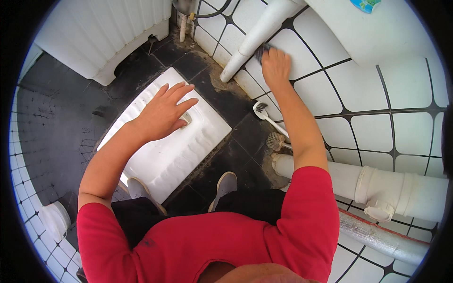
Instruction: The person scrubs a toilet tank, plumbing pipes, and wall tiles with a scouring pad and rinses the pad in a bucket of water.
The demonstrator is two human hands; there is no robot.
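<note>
My right hand (276,66) is up against the white wall tiles (308,46), beside a slanting white pipe (263,28). It grips a dark grey scrubbing pad or cloth (262,53); most of the piece is hidden by the fingers, so its exact kind is unclear. My left hand (163,111) hovers over a white ceramic squat toilet (208,122) with fingers spread and nothing in them. Part of the toilet's drain opening shows by the left thumb.
A white-handled brush (261,110) and a worn toilet brush (276,141) lean at the wall's foot. Thick white drain pipes (348,180) and a foil-wrapped pipe (382,238) run at right. A white ribbed appliance or tub (106,32) stands upper left; a white bucket (55,221) sits lower left.
</note>
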